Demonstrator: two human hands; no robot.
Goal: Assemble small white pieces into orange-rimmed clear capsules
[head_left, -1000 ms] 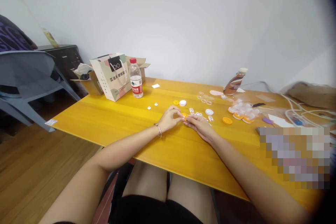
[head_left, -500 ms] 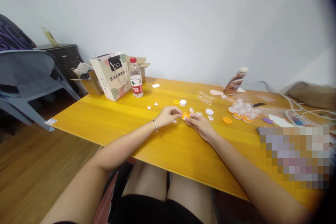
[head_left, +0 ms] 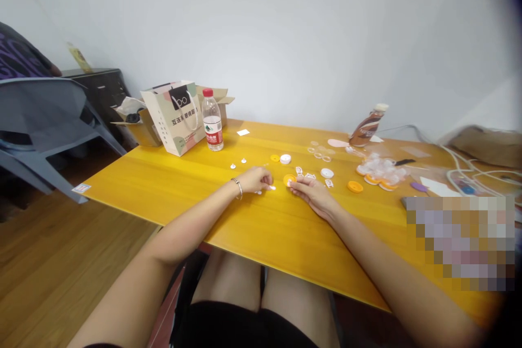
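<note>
My right hand [head_left: 313,194] pinches a round orange plastic disc [head_left: 289,179] by its near edge, with a small white bit at the thumb. To its left, my left hand [head_left: 256,179] is low over the tabletop, fingers curled together. A small white piece [head_left: 273,188] lies at those fingertips; whether they grip anything is hidden. Beyond the hands are a yellow disc [head_left: 274,158], a white round cap [head_left: 285,159] and another white disc [head_left: 327,173]. White cut-out pieces [head_left: 310,176] lie just behind the held disc. Two small white pegs [head_left: 232,166] stand at left.
A water bottle [head_left: 212,125], a paper bag [head_left: 173,119] and cardboard boxes stand at the back left. To the right are an orange disc [head_left: 355,187], a clear-wrapped bundle [head_left: 381,169], a brown drink bottle [head_left: 369,126] and white cables [head_left: 460,163]. Clear rings [head_left: 318,155] lie behind.
My left hand has moved away from the orange disc, leftward and down to the tabletop by the small white pieces. My right hand still holds the disc in nearly the same place.
</note>
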